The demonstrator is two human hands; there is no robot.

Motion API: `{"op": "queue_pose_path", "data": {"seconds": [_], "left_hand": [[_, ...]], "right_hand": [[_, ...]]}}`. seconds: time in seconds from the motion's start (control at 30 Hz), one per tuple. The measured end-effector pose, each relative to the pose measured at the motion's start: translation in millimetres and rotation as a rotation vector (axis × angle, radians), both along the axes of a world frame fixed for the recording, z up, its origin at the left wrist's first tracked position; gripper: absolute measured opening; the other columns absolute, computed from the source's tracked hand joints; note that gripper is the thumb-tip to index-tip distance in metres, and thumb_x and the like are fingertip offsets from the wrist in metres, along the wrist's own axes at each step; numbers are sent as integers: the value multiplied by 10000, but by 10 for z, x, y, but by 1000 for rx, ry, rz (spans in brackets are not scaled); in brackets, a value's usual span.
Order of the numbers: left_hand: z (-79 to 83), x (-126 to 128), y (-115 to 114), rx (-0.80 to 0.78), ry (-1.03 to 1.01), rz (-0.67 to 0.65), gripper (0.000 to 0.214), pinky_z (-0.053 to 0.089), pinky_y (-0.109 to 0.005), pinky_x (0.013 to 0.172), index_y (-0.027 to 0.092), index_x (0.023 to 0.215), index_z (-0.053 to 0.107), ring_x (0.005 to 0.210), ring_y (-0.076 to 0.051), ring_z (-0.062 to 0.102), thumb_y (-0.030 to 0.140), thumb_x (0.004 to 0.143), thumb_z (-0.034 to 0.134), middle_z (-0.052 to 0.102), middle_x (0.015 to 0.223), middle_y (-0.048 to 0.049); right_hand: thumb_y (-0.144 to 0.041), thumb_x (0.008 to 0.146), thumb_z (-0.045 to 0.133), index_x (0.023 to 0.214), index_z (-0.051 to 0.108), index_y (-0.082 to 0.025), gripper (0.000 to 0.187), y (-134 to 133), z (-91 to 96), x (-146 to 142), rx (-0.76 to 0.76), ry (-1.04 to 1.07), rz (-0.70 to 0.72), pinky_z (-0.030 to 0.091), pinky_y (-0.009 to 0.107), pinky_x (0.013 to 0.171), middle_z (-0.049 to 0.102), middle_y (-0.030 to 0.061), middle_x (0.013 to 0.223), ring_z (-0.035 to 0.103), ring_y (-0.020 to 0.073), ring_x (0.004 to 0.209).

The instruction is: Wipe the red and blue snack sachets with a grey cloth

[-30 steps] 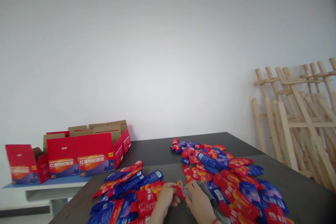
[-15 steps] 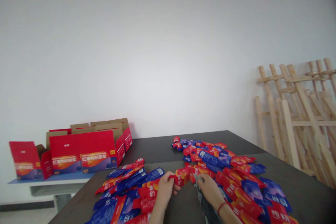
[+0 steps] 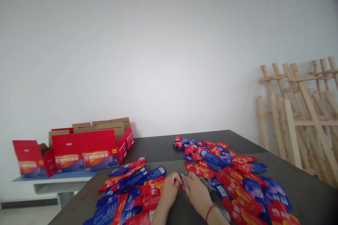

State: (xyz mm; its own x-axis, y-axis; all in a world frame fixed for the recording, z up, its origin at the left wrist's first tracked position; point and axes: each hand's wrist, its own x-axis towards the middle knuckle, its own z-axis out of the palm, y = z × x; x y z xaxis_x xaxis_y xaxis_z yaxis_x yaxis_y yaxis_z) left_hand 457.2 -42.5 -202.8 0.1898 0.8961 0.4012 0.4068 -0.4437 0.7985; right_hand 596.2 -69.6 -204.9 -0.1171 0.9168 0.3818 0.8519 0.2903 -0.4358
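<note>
Bright, even, soft daylight; slight blur, dark vignette top-right corner.

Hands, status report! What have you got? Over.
Left hand, right hand: both pinching one sachet. Left pile, right pile flank them on dark table. Nothing blocking.

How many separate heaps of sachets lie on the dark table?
2. The left heap lies beside the left hand; the right heap spreads beyond the right hand. Sachets underneath may be hidden.

Packet (image 3: 181, 185) mostly hidden between left hand (image 3: 170, 188) and right hand (image 3: 197, 192), forearms (image 3: 158, 218) cut by bottom edge, wooden frames (image 3: 298, 119) cropped right.
</note>
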Motion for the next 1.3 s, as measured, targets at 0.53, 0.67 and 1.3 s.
{"op": "queue_pose_path", "data": {"seconds": [0.53, 0.67, 1.3], "left_hand": [[-100, 19, 36, -25, 53, 110, 124, 350, -234, 652, 208, 637, 442, 688, -148, 484, 132, 724, 398, 507, 659, 20], [-131, 49, 37, -29, 9, 74, 212, 373, -223, 697, 208, 781, 469, 750, -140, 499, 49, 686, 367, 525, 749, 20], [361, -944, -80, 351, 361, 680, 330, 394, -304, 873, 183, 815, 573, 910, -180, 523, -14, 707, 333, 537, 904, -42]], "right_hand": [[-213, 821, 383, 1130, 602, -248, 381, -46, 8, 27, -3, 36, 91, 418, 236, 864, 573, 71, 1129, 568, 166, 1015], [-190, 798, 394, 1093, 627, -246, 380, -15, -85, 2, -26, -2, 52, 427, 264, 879, 558, 82, 1171, 556, 185, 1060], [-253, 839, 362, 897, 655, -214, 301, 85, -287, 285, -51, -76, -152, 434, 265, 763, 600, 89, 1031, 606, 185, 898]]}}
